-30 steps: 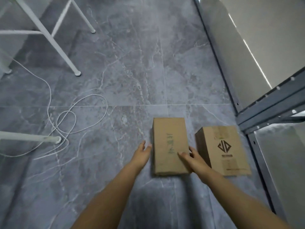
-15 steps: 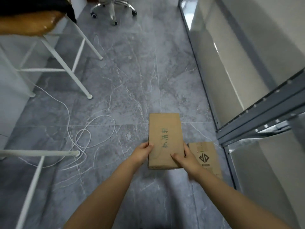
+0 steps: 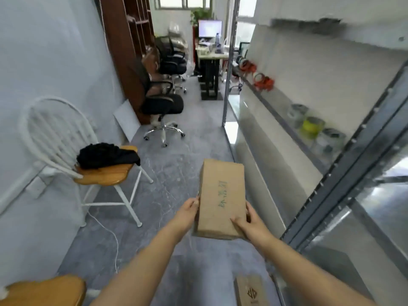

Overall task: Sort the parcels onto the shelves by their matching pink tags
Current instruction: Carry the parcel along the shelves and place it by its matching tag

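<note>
Taking the held parcel [image 3: 221,200] as the landmark, far to its left stands a white wire-backed chair [image 3: 55,138] against the pale wall, its wooden seat carrying a heap of black cloth [image 3: 106,154]; a thin white cord [image 3: 108,230] trails over the grey floor [image 3: 174,155] below it, and a second wooden seat [image 3: 44,291] shows at the lower left corner. Beyond the parcel and left of it, black office chairs [image 3: 162,104] line a brown cabinet, with a desk [image 3: 210,56] and a lit monitor [image 3: 209,28] at the far end of the aisle. The left hand [image 3: 187,214] is curled against the parcel's left edge, fingers pressed to the side. The parcel itself is a plain brown cardboard box, held lengthwise in the air above the floor, its top face bearing green handwriting that is too blurred to read; no pink tag can be made out on it. The right hand [image 3: 249,225] clamps the parcel's near right corner, thumb lying on the top face and fingers wrapped round the side. Below the parcel and slightly right, a second parcel [image 3: 251,291] with a dark diamond logo lies on the floor. To the right of the held parcel runs a grey metal shelving unit [image 3: 344,180], whose upper shelf holds red tape dispensers [image 3: 262,80] and several rolls of tape [image 3: 312,127].
</note>
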A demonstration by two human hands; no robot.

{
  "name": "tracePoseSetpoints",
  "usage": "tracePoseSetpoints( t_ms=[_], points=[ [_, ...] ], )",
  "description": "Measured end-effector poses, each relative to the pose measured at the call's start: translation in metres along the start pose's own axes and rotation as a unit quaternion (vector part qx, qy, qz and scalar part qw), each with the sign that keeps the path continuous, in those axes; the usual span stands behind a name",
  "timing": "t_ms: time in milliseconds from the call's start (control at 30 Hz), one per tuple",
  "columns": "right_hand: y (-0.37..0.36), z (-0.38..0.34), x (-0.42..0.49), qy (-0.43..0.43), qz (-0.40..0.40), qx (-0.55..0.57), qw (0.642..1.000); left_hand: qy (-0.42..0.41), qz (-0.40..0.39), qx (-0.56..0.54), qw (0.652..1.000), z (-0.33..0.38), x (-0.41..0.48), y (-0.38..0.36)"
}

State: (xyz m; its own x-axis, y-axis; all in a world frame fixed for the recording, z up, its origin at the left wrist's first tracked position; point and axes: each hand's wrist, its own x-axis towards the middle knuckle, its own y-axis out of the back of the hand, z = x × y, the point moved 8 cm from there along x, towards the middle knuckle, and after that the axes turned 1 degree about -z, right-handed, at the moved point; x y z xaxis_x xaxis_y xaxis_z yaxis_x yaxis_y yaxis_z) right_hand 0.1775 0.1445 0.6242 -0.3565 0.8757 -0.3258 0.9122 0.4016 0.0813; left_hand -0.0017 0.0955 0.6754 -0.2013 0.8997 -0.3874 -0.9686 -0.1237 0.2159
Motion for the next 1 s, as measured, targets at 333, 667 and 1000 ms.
tracePoseSetpoints(
  t_ms=[333,667,1000],
  points=[
    [0.012,-0.218,-0.044,0.113,0.047,0.102,0.987,-0.085,0.041,-0.033,0.995,0.189,-0.069,0.064],
    [-0.002,-0.296,-0.079,0.160,0.033,0.023,0.986,-0.156,0.078,-0.083,0.981,0.241,-0.109,0.113],
    [-0.016,-0.336,-0.109,0.182,-0.007,-0.007,0.983,-0.238,0.140,-0.069,0.959,0.271,-0.132,0.118]
  ],
)
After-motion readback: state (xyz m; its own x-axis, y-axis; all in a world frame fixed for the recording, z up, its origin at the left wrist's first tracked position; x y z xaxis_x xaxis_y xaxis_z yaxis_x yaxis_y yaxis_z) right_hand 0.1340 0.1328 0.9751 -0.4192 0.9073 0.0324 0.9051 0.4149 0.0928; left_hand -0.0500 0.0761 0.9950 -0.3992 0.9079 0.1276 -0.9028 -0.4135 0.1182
